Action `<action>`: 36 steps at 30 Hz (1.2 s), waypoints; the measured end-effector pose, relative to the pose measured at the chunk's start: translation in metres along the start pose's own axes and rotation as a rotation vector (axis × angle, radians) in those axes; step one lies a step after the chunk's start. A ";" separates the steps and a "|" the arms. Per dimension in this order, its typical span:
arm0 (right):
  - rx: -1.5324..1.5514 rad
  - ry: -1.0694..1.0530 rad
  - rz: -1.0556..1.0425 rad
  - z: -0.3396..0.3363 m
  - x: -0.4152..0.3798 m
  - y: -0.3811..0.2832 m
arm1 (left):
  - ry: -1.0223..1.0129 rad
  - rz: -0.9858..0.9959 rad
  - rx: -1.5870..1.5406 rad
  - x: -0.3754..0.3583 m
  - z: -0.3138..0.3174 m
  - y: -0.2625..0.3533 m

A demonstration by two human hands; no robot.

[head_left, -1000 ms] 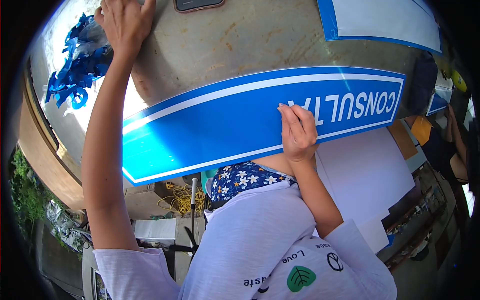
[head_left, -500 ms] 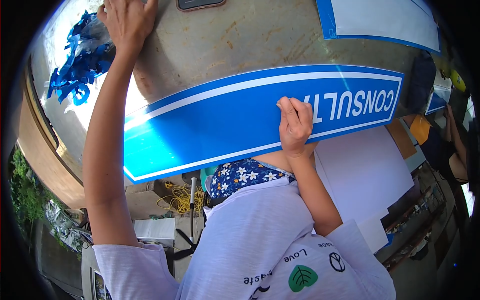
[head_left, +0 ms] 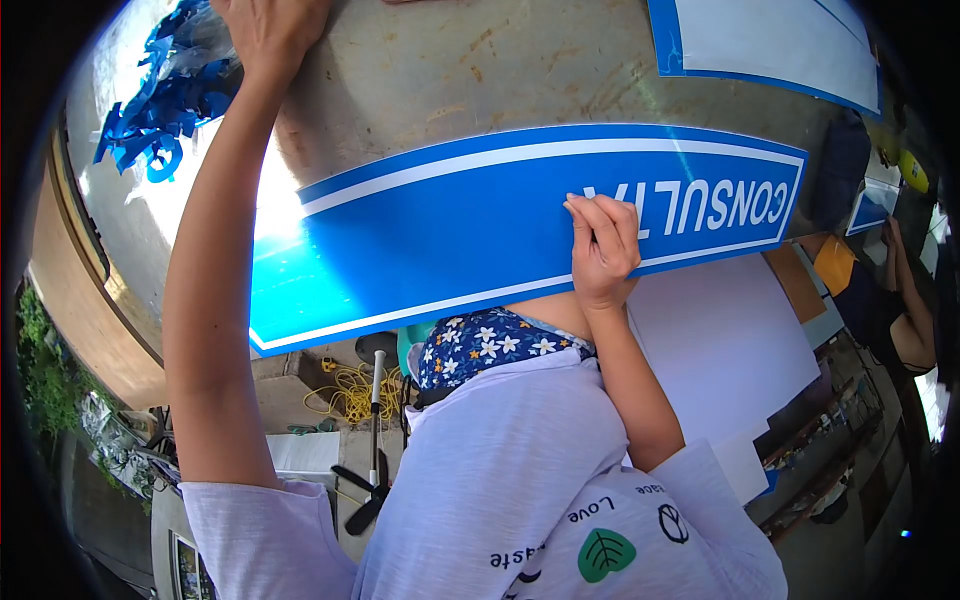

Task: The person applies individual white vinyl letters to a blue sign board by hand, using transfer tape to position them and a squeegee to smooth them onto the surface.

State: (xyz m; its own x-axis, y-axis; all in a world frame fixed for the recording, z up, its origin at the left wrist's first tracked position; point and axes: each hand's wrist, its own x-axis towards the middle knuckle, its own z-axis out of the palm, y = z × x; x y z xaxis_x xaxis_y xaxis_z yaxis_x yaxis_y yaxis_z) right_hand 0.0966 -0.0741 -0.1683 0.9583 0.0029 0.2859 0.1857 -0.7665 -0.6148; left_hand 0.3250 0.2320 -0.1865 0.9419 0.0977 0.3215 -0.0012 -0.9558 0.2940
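A long blue sign panel with a white border lies in front of me, its white "CONSULT" lettering upside down from my side. Over the panel beside the letters is my right hand, its thumb and fingers closed in a pinch. Whatever the fingertips may hold is too small to make out. My left hand reaches to the far side of the metal table, next to a heap of blue curled strips. Its fingers are mostly cut off by the top edge of the view.
Another white panel with blue edging lies at the far right of the table. White sheets are below the sign on the right. A yellow cord and a black fan are below left. Another person's arm shows at far right.
My right hand has shifted a little right along the sign, and more of the letter after the T shows. My left hand and the phone have slid further out at the top.
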 end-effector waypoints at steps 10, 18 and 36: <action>-0.059 -0.009 -0.020 0.001 -0.001 -0.001 | 0.020 -0.010 0.007 -0.001 0.003 -0.001; -0.087 0.006 -0.061 0.003 0.000 -0.001 | 0.001 -0.006 -0.016 0.000 0.002 -0.001; -0.072 -0.038 -0.039 0.008 0.004 0.001 | 0.009 -0.003 0.038 0.001 0.001 0.001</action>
State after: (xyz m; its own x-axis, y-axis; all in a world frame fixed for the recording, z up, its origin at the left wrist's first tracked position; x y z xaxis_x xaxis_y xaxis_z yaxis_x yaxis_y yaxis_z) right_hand 0.1028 -0.0696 -0.1737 0.9584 0.0570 0.2795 0.2082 -0.8096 -0.5489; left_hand 0.3258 0.2313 -0.1868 0.9386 0.1026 0.3293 0.0140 -0.9653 0.2606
